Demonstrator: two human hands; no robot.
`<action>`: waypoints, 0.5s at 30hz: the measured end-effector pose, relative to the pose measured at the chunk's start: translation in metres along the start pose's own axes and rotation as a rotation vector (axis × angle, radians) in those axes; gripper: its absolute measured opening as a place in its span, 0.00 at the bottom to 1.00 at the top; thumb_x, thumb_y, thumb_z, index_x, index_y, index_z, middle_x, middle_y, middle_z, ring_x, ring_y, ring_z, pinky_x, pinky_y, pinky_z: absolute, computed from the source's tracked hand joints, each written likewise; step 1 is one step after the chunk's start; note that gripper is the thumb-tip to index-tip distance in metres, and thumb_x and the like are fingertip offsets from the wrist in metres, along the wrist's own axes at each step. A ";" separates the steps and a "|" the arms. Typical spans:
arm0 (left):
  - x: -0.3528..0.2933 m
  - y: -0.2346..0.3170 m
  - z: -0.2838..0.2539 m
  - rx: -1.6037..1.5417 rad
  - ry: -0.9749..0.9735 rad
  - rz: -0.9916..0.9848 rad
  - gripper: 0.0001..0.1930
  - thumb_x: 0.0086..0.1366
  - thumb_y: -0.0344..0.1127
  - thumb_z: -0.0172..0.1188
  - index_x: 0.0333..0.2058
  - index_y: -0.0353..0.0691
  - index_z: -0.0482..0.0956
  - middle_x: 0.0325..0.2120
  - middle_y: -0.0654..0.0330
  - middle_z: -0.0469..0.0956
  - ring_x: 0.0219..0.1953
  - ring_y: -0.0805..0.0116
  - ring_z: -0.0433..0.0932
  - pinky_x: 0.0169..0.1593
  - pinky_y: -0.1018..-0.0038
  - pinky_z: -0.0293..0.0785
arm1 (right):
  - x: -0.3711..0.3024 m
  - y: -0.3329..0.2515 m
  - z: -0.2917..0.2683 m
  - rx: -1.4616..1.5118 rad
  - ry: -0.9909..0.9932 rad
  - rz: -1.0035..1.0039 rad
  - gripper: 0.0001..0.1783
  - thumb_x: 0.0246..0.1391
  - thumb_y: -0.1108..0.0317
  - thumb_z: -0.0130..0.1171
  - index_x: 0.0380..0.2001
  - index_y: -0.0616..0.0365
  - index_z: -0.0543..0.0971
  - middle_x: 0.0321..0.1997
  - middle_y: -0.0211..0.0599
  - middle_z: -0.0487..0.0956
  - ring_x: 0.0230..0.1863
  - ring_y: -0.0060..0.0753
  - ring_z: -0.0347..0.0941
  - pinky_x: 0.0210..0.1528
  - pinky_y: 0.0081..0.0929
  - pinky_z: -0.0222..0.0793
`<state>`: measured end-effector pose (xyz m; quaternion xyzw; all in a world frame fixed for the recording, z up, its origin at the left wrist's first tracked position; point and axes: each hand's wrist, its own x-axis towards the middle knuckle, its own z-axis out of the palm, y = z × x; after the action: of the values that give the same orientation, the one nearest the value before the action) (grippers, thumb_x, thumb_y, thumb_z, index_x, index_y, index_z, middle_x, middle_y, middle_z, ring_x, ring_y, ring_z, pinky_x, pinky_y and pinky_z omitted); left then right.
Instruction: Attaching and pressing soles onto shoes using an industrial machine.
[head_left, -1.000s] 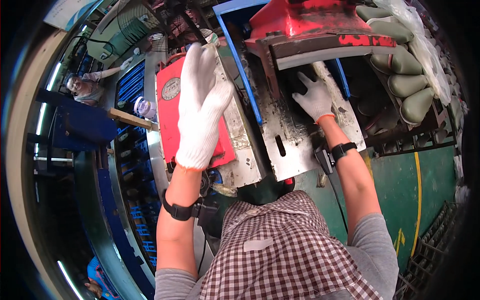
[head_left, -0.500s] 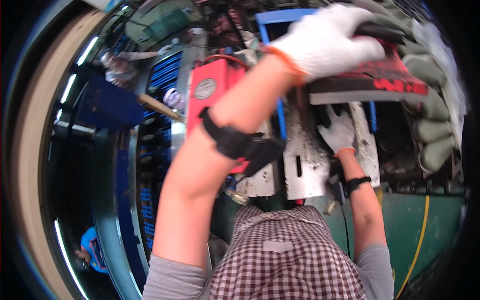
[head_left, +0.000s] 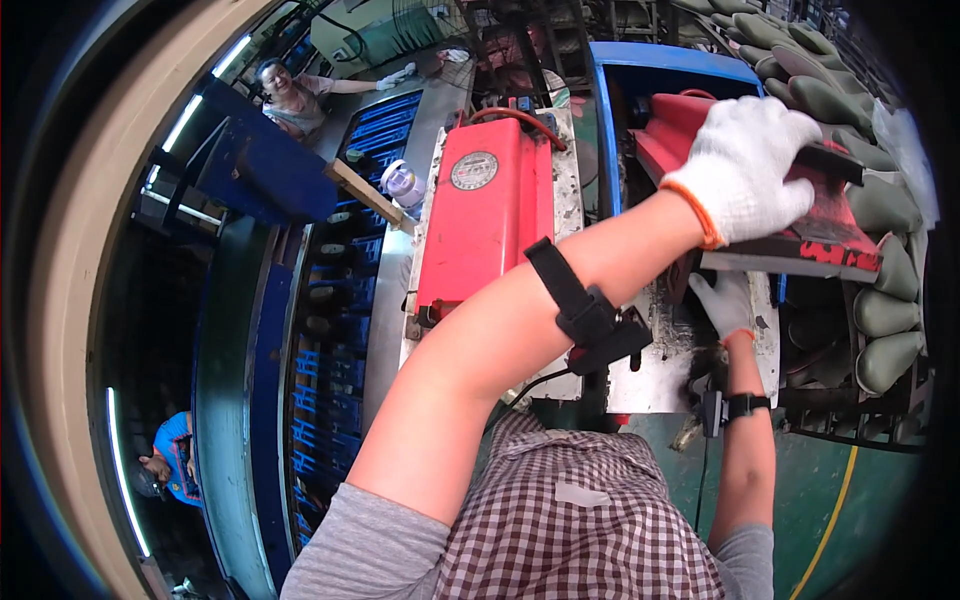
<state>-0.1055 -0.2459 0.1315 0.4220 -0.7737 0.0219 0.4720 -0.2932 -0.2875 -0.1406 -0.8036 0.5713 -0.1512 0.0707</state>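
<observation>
Reaching across to the upper right of the frame, the left hand [head_left: 745,165], in a white glove with an orange cuff, lay over the top of a red hinged press lid [head_left: 800,225], fingers curled about its dark upper edge in what looked like a firm hold. The lid's long axis ran from the upper middle of the frame down toward the right, and it stood tilted above the metal plate [head_left: 655,365] beneath. The right hand [head_left: 725,300], also gloved, sat directly under the lid's lower edge, resting on the plate; whether it gripped anything there could not be told, since the lid and the left forearm hid its fingers. So the left hand was the one on the lid, while the right lay in the gap below it, and that gap looked narrow. To the right, rows of grey-green shoe lasts [head_left: 885,315] crowded close to the lid's edge, leaving little room on that side. To the left, a red machine housing [head_left: 485,225] stood just beside the blue frame [head_left: 605,130], with freer room toward the lower middle of the frame.
</observation>
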 end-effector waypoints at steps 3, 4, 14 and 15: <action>-0.028 -0.001 0.018 0.012 0.088 0.088 0.20 0.53 0.40 0.65 0.45 0.41 0.80 0.36 0.50 0.79 0.45 0.46 0.78 0.53 0.52 0.73 | -0.035 0.021 -0.016 0.253 0.077 0.048 0.29 0.61 0.53 0.65 0.55 0.67 0.80 0.58 0.63 0.79 0.61 0.60 0.74 0.64 0.48 0.66; -0.039 0.004 0.024 0.030 0.079 0.079 0.22 0.52 0.39 0.65 0.47 0.42 0.78 0.35 0.51 0.78 0.46 0.48 0.78 0.54 0.52 0.72 | -0.063 0.026 -0.022 0.426 0.264 0.106 0.22 0.63 0.62 0.64 0.52 0.70 0.79 0.54 0.57 0.80 0.59 0.54 0.75 0.65 0.45 0.66; -0.174 0.009 0.109 0.046 0.066 0.216 0.31 0.45 0.36 0.66 0.53 0.43 0.77 0.43 0.55 0.74 0.56 0.47 0.73 0.60 0.43 0.68 | -0.291 0.061 0.041 1.353 -0.061 0.784 0.17 0.73 0.54 0.53 0.54 0.54 0.78 0.43 0.31 0.81 0.43 0.27 0.77 0.40 0.30 0.77; -0.186 0.005 0.120 0.044 0.046 0.223 0.30 0.46 0.36 0.65 0.53 0.43 0.77 0.44 0.56 0.74 0.56 0.48 0.73 0.60 0.43 0.68 | -0.292 0.051 0.037 1.597 -0.145 0.744 0.23 0.73 0.48 0.51 0.58 0.52 0.75 0.45 0.35 0.82 0.42 0.32 0.80 0.39 0.34 0.79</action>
<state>-0.1574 -0.1768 -0.0727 0.3428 -0.8041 0.1010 0.4750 -0.4149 -0.0320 -0.2373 -0.2841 0.5138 -0.4210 0.6914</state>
